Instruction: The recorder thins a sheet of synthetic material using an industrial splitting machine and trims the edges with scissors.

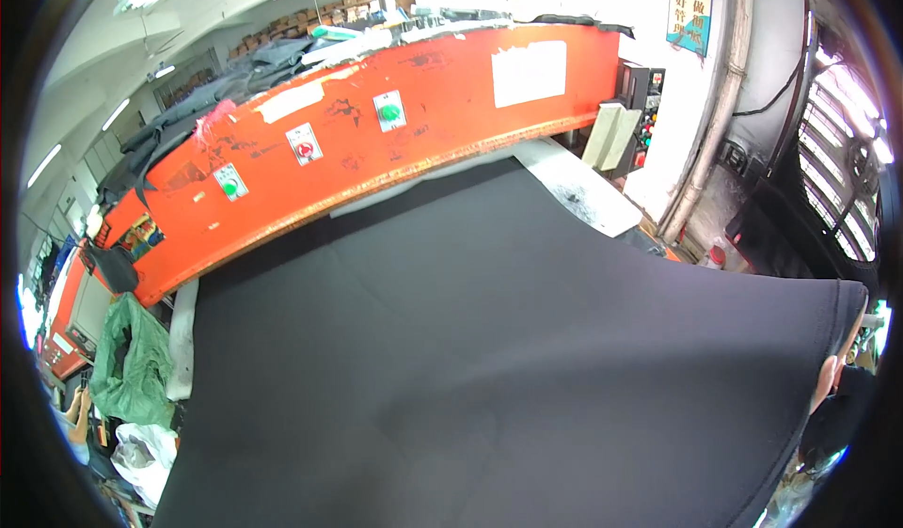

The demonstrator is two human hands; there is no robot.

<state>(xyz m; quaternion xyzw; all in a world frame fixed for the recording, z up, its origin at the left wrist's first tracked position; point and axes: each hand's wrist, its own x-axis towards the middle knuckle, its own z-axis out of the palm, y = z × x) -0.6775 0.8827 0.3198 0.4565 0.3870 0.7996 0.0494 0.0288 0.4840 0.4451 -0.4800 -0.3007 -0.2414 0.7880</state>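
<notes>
A wide black fabric sheet [451, 330] spreads across most of the view, its far end under the edge of an orange press machine [451, 86]. Its right side is raised, with a hemmed border. At that border, near the right rim, a few fingers of my right hand [825, 383] curl round the edge and grip it; the fabric hides most of this hand. My left hand does not show. Beneath the sheet, a white board [588, 189] sticks out at the far right.
Green and red buttons [389, 112] sit on the press front. Dark cloth [254, 67] is heaped on top. At left are a green sack [132, 363], a white plastic bag [143, 457] and another person's arm [81, 417]. A pipe [710, 124] runs along the right wall.
</notes>
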